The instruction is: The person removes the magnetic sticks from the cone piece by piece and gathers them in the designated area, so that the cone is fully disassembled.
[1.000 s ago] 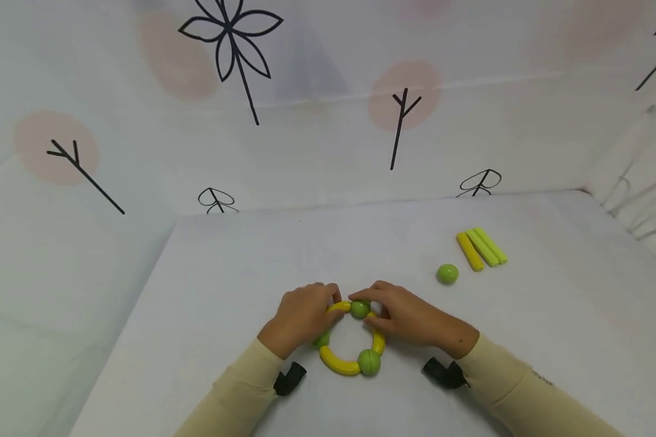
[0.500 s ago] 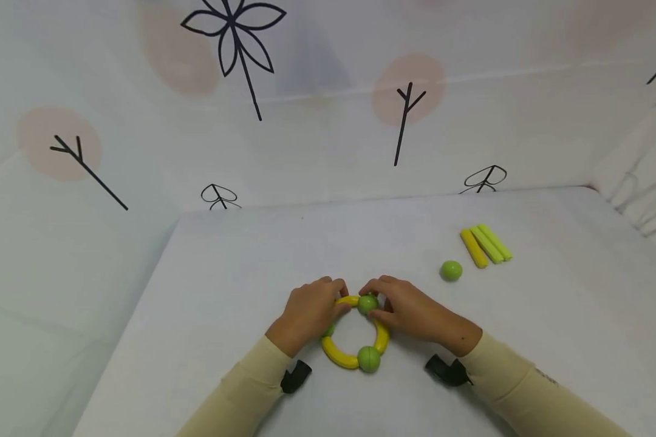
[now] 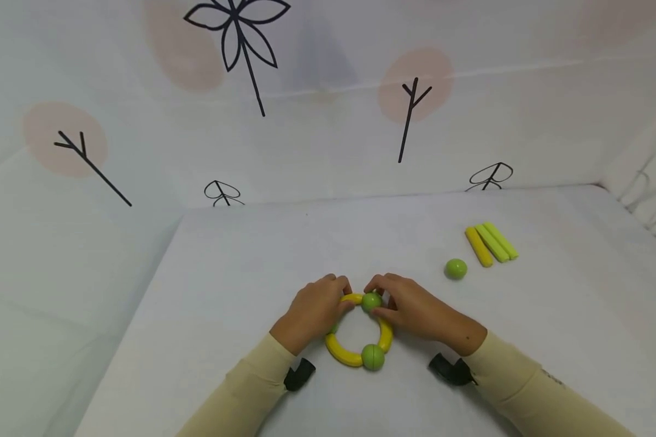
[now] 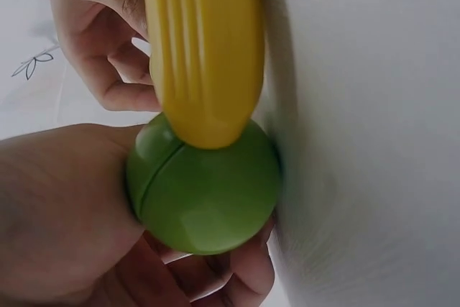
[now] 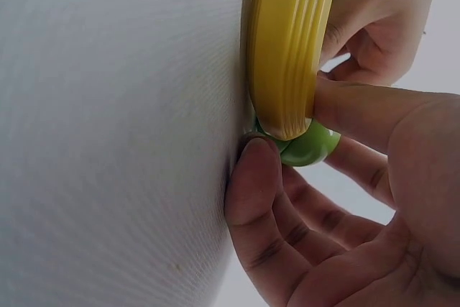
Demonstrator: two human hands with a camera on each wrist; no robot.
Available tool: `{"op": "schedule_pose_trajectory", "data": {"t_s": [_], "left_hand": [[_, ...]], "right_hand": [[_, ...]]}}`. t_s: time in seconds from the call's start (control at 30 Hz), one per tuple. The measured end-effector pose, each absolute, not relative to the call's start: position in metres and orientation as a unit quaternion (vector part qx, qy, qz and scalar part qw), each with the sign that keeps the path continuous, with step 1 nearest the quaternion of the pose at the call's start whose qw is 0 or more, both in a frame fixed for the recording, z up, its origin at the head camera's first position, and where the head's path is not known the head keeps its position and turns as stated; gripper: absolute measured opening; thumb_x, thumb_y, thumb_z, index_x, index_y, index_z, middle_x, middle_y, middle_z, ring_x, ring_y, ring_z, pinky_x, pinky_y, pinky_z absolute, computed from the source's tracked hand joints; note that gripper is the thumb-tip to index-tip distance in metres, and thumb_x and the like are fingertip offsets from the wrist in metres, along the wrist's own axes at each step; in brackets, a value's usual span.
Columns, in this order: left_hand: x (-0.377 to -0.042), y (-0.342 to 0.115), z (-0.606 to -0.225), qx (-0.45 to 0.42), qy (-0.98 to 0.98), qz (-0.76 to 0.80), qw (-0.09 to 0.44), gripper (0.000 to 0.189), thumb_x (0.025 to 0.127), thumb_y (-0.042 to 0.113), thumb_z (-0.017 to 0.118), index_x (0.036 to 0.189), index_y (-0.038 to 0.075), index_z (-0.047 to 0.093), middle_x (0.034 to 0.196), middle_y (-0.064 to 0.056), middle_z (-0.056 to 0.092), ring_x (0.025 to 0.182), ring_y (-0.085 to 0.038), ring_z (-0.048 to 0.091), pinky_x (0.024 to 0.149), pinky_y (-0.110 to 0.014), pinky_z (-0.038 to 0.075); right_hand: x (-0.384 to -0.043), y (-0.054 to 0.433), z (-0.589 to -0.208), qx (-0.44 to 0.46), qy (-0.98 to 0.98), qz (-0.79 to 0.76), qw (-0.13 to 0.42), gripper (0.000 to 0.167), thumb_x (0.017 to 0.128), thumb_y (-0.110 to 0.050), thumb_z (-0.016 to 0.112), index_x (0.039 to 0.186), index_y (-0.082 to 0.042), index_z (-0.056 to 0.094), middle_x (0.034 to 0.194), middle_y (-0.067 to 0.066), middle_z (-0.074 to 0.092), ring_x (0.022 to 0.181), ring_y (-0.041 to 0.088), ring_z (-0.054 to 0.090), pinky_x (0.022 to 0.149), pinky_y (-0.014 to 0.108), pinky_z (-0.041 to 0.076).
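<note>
On the table, curved yellow pieces and green balls form a ring toy. My left hand pinches the far curved yellow piece between thumb and fingers. With curled fingers and thumb, my right hand grips the far green ball. The near green ball joins the near yellow piece and the right yellow piece. Partly hidden under my left hand is the left green ball, seen large in the left wrist view as a green ball with a seam.
A loose green ball lies beyond my right hand. Farther right, a straight yellow stick lies beside two lime sticks. A patterned cloth rises behind the white table.
My right fingers have moved from lying over the far green ball to curling round its far side. That ball and my left hand have shifted slightly right. The head view has tilted a little.
</note>
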State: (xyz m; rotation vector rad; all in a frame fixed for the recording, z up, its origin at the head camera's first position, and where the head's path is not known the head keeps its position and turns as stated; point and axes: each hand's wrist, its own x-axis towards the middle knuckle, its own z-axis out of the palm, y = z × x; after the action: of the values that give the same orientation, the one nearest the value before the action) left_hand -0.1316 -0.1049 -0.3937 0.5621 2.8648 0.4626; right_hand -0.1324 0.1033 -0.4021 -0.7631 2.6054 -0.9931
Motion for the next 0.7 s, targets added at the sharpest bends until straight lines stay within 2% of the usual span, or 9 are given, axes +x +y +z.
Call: {"op": "schedule_pose_trajectory", "data": {"t_s": [0.7], "left_hand": [[-0.1307,-0.1036,-0.3939,0.198,0.965,0.149,0.088,0.022,0.095,0.03,0.069,0.107,0.012,0.066,0.098,-0.003,0.065,0.073,-0.011,0.056,0.068,-0.025,0.049]], "right_hand": [[-0.1325,0.1041,-0.4024,-0.263,0.894,-0.341,0.122,0.03,0.089,-0.01,0.076,0.114,-0.012,0.061,0.103,0.0,0.063,0.076,0.01,0.053,0.066,0.021,0.049]]}}
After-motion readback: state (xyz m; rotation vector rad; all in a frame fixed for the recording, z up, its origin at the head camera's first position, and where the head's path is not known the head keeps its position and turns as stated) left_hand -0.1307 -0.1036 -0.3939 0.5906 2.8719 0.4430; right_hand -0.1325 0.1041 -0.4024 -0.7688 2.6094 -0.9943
